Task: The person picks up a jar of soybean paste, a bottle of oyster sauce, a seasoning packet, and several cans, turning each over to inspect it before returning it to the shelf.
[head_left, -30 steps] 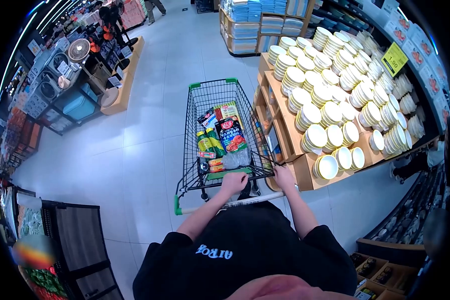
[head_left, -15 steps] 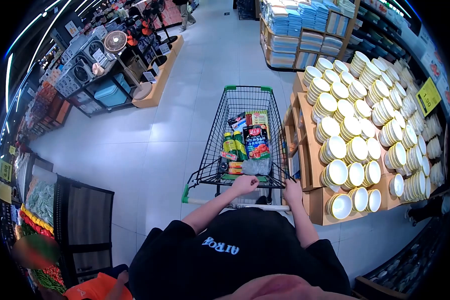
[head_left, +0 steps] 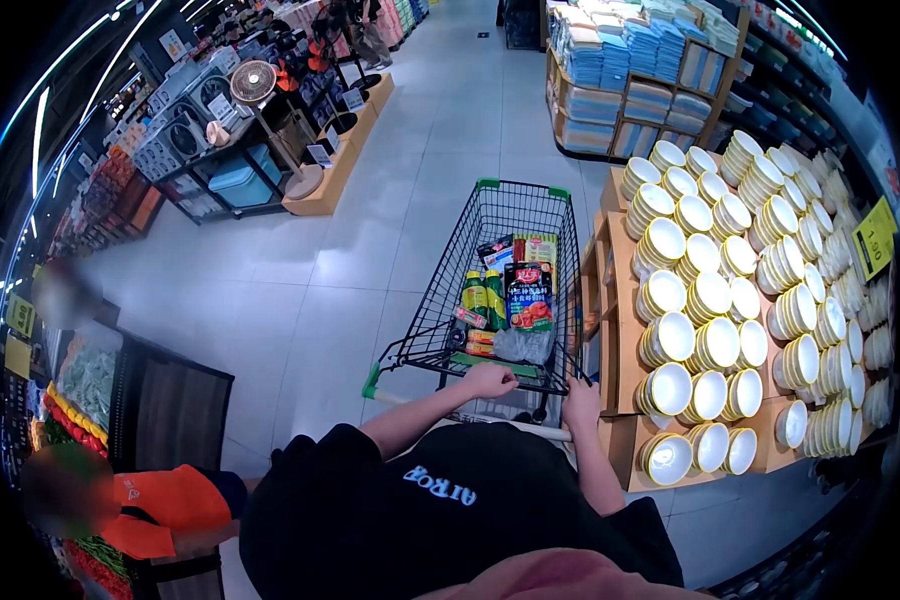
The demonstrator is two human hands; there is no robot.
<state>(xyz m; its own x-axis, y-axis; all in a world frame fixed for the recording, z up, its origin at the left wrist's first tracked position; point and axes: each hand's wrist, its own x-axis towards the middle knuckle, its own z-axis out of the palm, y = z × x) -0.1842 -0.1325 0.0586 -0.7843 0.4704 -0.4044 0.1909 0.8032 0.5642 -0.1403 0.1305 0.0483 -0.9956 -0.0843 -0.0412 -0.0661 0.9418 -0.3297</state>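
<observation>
A shopping cart [head_left: 440,300] of black wire with green corners stands in front of me. Over its near edge is my left hand [head_left: 488,381], curled into a loose fist with nothing visible in it; that forearm lies across the light handle bar [head_left: 540,430]. My right hand [head_left: 581,404] is closed around the cart's frame at the right end of the handle. Inside the cart lie green bottles with yellow caps [head_left: 485,296], a black-and-red food pouch [head_left: 528,298], a clear plastic bag [head_left: 525,346] and several small packets.
Close on the right, stacked white bowls with yellow rims [head_left: 669,390] fill a wooden display. Folded towels [head_left: 600,60] stand behind it. Fans [head_left: 254,84] and a blue bin [head_left: 245,182] are at left. A person in orange [head_left: 175,510] is beside a vegetable stand [head_left: 85,390].
My view has turned a little left, so the cart and shelves appear further right. The person in orange has come further into view. Both hands keep their places at the cart.
</observation>
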